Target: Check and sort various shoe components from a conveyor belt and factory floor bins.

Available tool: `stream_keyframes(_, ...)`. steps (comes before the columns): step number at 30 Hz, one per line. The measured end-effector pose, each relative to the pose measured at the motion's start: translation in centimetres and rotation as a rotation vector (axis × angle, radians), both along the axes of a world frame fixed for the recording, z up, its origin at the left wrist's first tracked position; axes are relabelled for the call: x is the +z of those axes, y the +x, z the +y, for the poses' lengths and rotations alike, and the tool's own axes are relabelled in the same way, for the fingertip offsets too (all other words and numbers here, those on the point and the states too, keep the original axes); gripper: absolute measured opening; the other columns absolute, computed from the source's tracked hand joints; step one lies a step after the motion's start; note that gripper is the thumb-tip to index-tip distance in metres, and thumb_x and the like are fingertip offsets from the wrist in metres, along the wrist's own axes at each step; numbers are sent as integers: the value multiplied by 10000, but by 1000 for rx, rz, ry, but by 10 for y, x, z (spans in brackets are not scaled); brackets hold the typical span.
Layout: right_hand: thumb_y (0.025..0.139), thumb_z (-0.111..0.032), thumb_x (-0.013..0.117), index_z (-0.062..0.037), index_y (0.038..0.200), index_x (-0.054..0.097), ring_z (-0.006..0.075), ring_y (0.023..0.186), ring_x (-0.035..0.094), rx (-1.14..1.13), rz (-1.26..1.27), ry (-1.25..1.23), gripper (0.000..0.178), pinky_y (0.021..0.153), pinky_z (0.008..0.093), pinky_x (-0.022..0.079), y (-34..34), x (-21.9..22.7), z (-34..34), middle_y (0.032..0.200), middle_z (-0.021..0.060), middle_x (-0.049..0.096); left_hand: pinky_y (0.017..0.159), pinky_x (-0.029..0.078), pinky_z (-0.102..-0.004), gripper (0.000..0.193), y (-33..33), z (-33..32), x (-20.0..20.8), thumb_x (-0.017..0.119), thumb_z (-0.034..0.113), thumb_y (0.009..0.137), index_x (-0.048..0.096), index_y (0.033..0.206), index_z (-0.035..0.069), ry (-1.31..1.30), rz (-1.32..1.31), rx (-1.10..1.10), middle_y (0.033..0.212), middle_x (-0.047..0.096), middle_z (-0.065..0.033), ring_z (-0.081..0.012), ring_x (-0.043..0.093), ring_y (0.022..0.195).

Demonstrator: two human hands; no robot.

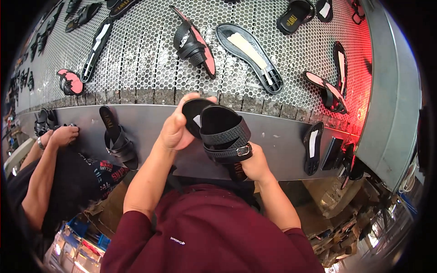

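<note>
We hold a black sandal [224, 136] between both hands, just above the steel ledge [277, 136] that edges the perforated belt [150, 68]; our left hand [178, 129] grips the rounded end of the sole, fingers curled over its rim and thumb on the near side, so that grip is closed on the sandal; our right hand [256, 164] clasps it from below at the other end, beneath the woven strap and its small buckle, and that grip is closed on the sandal too; the sandal thus lies between the two grips, tilted, its straps facing us. Beyond the left grip, on the belt, lies a pink-lined sandal [195, 45]; beyond the right grip lies a bare black sole [250, 52] with a pale strip down its middle. To the left of our left grip another sandal [119, 144] rests on the ledge; further left a co-worker's hand [63, 135] rests on the ledge. To the right of our right grip a dark sole [313, 148] leans on the ledge.
</note>
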State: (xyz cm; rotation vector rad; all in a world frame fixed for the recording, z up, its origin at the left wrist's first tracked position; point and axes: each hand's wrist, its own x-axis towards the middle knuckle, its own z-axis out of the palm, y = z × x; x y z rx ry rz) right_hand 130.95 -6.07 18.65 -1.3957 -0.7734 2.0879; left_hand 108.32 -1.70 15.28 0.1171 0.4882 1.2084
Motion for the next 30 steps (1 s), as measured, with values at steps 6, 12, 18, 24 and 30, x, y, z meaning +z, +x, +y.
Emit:
stream_keyframes(6, 895, -43, 594, -8, 984, 636, 44, 735, 548, 75, -57, -16, 104, 648, 235, 455, 3, -1, -1, 849, -32, 630, 1007, 449, -431, 797, 13, 3, 12, 817, 231, 741, 387, 1404, 119, 53, 191, -98, 1344, 510, -194, -293, 548, 1197)
stream_keyframes(12, 890, -45, 588, -16, 935, 630, 40, 716, 536, 80, -77, -46, 69, 625, 232, 441, 8, -2, 2, 822, -40, 615, 985, 469, -430, 623, 22, 3, 13, 706, 174, 850, 393, 1384, 105, 64, 299, -147, 1347, 499, -206, -289, 549, 1190)
stream_keyframes(18, 882, -42, 588, -10, 932, 631, 38, 723, 536, 85, -69, -50, 73, 639, 234, 444, 13, 1, 5, 821, -38, 618, 978, 475, -435, 515, 28, 3, 15, 631, 116, 896, 408, 1360, 99, 54, 298, -147, 1345, 493, -223, -301, 550, 1185)
stream_keyframes(24, 879, -42, 586, -6, 942, 638, 46, 748, 547, 134, -111, -44, 90, 669, 242, 454, 22, -1, 4, 838, -27, 632, 982, 471, -438, 490, 34, 2, 15, 613, 100, 903, 417, 1353, 104, 40, 289, -153, 1340, 499, -220, -298, 549, 1186)
stream_keyframes(30, 879, -51, 584, -4, 945, 639, 48, 739, 545, 136, -122, -22, 98, 669, 248, 455, 24, -1, 4, 822, -26, 632, 987, 464, -428, 481, 38, 0, 21, 594, 80, 907, 413, 1352, 98, 23, 318, -164, 1322, 515, -212, -294, 543, 1189)
